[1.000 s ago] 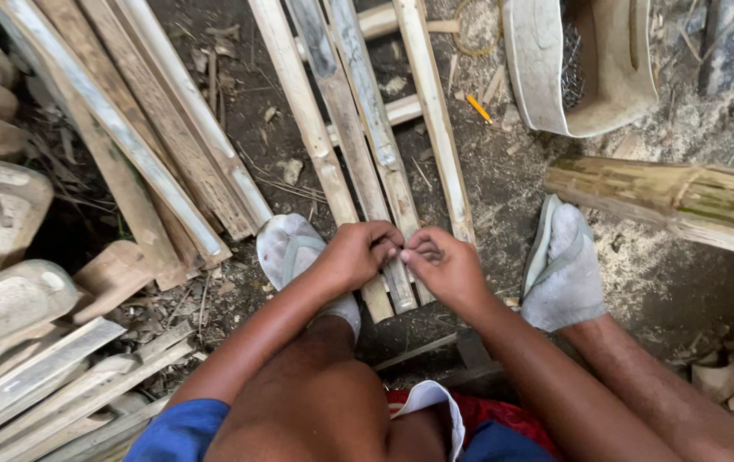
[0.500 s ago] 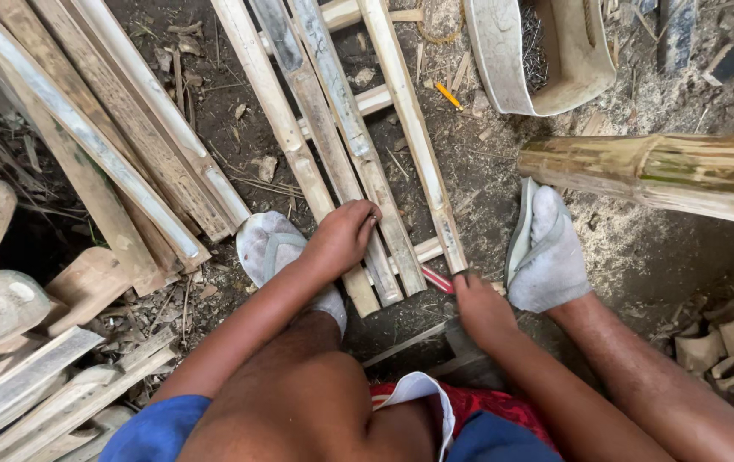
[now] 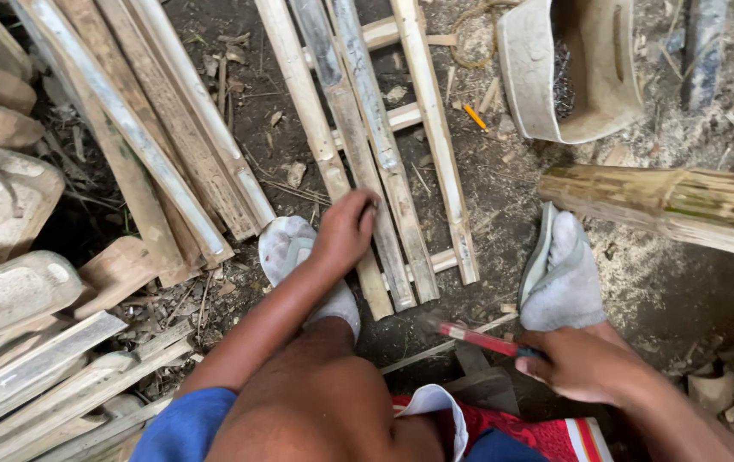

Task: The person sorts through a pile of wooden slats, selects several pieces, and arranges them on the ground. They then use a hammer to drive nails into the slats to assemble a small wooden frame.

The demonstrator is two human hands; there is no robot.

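Bare dirt ground (image 3: 504, 180), strewn with sawdust and chips, lies under you. At the top right a pale plastic tub (image 3: 528, 77) lies on its side with its mouth turned to the right; something dark and fine, perhaps nails, sits inside against its wall, too small to tell for sure. A small orange pencil (image 3: 474, 116) lies on the dirt just left of the tub.

Your left hand (image 3: 346, 229) rests palm down with the fingers curled loosely over the bamboo slat frame (image 3: 384, 162), pressing on the middle slats near their lower ends, right beside your left foot in its grey sock and sandal (image 3: 294, 248). Your right hand (image 3: 585, 366) is closed around the red handle of a tool (image 3: 478, 339) that points to the left, low above the ground just below your right foot (image 3: 565, 278); its head is blurred.

A thick bamboo pole (image 3: 666, 205) lies across the right side, beyond the right foot. Loose split slats (image 3: 153, 137) are heaped on the left. No labels or signs can be made out.
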